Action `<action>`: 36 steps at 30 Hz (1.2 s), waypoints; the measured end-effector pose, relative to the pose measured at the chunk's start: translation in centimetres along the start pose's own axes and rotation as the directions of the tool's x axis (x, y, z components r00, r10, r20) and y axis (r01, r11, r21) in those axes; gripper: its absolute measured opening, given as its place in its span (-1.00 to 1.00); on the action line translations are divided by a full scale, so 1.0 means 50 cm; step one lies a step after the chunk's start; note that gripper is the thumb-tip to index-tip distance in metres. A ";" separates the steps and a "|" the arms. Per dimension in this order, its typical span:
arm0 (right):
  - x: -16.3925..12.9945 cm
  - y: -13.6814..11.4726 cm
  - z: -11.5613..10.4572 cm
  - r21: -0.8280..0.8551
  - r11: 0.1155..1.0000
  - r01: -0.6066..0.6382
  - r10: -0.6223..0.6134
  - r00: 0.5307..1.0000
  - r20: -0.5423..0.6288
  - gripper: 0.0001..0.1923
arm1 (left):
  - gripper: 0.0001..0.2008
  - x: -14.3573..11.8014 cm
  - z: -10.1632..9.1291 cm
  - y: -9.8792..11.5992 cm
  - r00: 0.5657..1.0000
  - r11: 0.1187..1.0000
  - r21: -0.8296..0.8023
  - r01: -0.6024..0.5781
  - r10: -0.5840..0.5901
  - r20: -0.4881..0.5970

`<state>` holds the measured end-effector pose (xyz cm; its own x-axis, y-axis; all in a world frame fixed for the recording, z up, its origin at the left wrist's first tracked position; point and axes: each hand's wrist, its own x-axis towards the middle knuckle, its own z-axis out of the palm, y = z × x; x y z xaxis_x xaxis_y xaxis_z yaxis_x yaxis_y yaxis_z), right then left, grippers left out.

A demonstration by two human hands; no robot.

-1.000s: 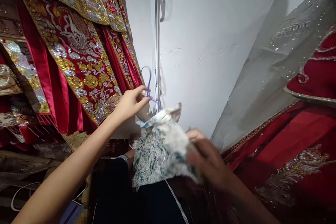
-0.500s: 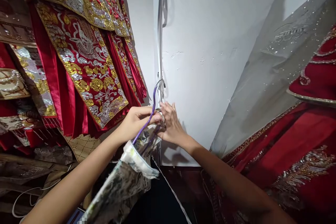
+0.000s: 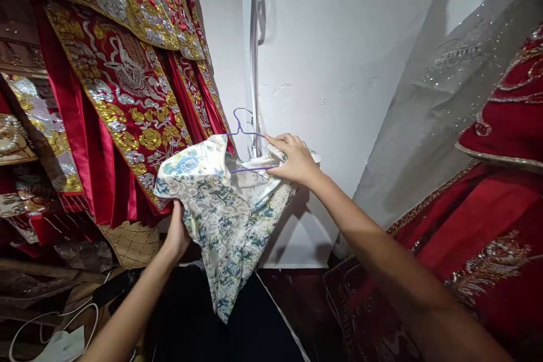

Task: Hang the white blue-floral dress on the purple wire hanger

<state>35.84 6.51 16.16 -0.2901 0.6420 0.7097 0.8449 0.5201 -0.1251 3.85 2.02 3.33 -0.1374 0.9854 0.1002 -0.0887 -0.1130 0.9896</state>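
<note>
A white garment with a blue floral pattern (image 3: 224,209) hangs from a thin purple wire hanger (image 3: 246,131). My right hand (image 3: 294,159) grips the garment's right shoulder where it sits on the hanger's arm. My left hand (image 3: 177,233) holds the garment's lower left side from behind, its fingers partly hidden by the cloth. The hanger's hook sits close to a vertical metal rail (image 3: 255,56) on the white wall; I cannot tell whether it touches.
Red robes with gold and silver embroidery (image 3: 127,85) hang at the left. More red embroidered cloth (image 3: 487,220) and a grey sequinned fabric (image 3: 449,96) fill the right. A white cable (image 3: 51,322) lies at the lower left on the floor.
The garment, bunched and hanging below my hands, has been spread on the hanger. My left hand dropped from the hook to the cloth's lower side. My right hand moved onto the shoulder.
</note>
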 end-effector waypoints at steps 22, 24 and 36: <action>-0.330 -0.169 0.141 0.640 0.687 -0.343 0.552 0.819 -0.154 -0.48 | -0.33 -0.193 0.139 -0.206 0.973 0.977 -0.135 0.164 -0.138 0.186; -0.368 -0.191 0.175 0.746 0.465 -0.477 0.711 0.703 0.006 -0.66 | -0.33 -0.207 0.140 -0.191 0.975 0.978 -0.144 0.150 -0.122 0.188; -0.393 -0.204 0.159 0.757 0.264 -0.598 0.493 0.758 0.427 -0.57 | -0.56 -0.212 0.087 -0.174 0.995 0.979 0.187 0.076 -0.062 -0.082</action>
<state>29.36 -6.92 -2.02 0.0050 0.9836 0.1801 0.0561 0.1795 -0.9821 10.37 -6.91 -5.87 -0.2118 0.9768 0.0301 0.0873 -0.0118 0.9961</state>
